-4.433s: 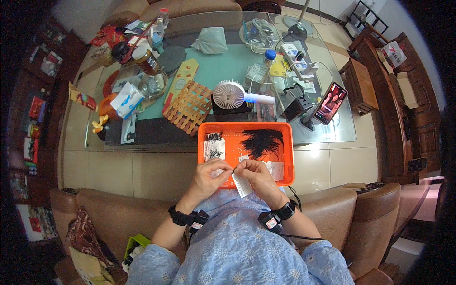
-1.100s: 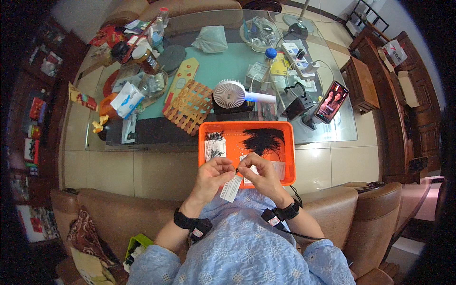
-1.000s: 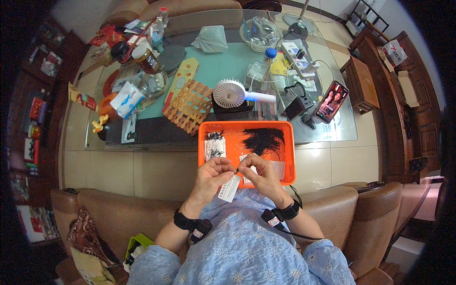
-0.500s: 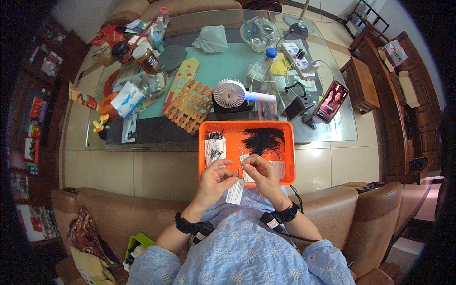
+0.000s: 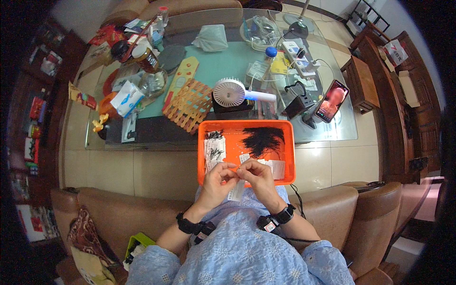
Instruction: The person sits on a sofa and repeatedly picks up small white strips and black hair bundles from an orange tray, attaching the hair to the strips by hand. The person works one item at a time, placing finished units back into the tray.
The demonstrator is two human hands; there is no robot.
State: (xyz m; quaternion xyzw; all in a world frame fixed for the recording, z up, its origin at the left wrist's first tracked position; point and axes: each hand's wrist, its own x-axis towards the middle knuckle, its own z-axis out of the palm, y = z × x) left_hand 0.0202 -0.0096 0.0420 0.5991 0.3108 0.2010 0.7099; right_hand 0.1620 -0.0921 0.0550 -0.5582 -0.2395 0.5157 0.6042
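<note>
Just over the near edge of an orange tray point(image 5: 244, 122), my two hands meet with fingertips pinched together. My left hand point(image 5: 216, 184) pinches the top of a white printed paper tag point(image 5: 234, 192), which hangs down between the hands. My right hand point(image 5: 260, 179) is closed at the same spot; whatever lies between its fingertips is too small to make out. Inside the tray, a heap of black strings point(image 5: 262, 140) lies at the far right. White tags with black strings point(image 5: 215, 148) are stacked along the left, and plain white tags point(image 5: 278, 169) lie at the near right.
Beyond the tray stands a glass table point(image 5: 223, 61). On it are a running-lit white handheld fan point(image 5: 230, 92), a slatted wooden mat point(image 5: 189, 105), a phone point(image 5: 332, 101) on a stand and a power strip point(image 5: 298, 59). A brown sofa point(image 5: 327, 209) is behind me.
My right hand has moved left and closed in on my left hand, so their fingertips now meet above the tag. The picture on the phone has changed.
</note>
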